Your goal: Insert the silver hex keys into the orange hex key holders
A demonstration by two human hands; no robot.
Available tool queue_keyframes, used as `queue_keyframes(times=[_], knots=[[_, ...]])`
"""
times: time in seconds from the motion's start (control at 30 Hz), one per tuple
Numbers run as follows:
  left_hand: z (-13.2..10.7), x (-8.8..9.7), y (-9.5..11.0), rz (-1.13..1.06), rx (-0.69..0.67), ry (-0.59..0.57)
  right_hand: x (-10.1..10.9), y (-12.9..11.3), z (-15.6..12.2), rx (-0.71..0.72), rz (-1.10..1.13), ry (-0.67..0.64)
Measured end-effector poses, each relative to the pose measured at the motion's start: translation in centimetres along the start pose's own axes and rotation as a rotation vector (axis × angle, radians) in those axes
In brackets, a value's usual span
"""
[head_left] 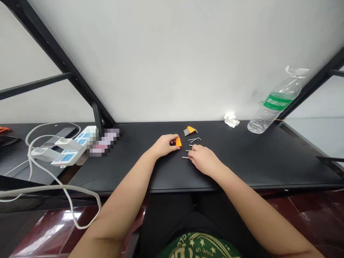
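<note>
Left hand [167, 144]: pinches orange holder [178, 142]; slackening might drop it.
Right hand [202, 157]: can't tell grip; brushing might scatter hex keys [185, 157].

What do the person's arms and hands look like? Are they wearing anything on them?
The left hand and right hand wear no gloves. Both arms are bare: no sleeves, watch or bracelet show. Below is a green shirt with pale stars and letters.

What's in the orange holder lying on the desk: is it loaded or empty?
Loaded: metal rods jut in a row from the orange holder. Whether every slot is filled, I cannot tell.
</note>
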State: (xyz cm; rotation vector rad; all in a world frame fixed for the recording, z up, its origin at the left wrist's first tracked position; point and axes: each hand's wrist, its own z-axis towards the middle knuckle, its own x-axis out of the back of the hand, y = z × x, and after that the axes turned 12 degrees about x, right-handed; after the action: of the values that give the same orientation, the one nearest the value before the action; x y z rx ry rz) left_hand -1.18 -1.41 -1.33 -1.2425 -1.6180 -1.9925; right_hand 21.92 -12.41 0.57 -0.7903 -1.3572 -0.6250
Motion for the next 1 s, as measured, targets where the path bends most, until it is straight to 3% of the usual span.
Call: queue_keyframes(times=[0.23,0.53,0.7,0.83,1.0], knots=[[-0.3,0.3,0.5,0.009,-0.015,-0.027,-0.4,3.1,1.4,-0.234,0.044,0.037],[-0.4,0.2,0.6,0.022,-0.004,-0.023,-1.4,3.3,1.6,-0.192,0.174,0.069],[-0.3,0.2,0.4,0.020,-0.001,-0.031,-0.2,6.1,1.9,-0.232,0.156,0.148],[-0.3,0.2,0.5,0.015,0.021,-0.037,-0.8,8.8,2.7,-0.218,0.100,0.158],[-0.4,0.3,0.6,0.047,0.007,-0.038,-1.8,8.9,2.9,-0.247,0.122,0.181]])
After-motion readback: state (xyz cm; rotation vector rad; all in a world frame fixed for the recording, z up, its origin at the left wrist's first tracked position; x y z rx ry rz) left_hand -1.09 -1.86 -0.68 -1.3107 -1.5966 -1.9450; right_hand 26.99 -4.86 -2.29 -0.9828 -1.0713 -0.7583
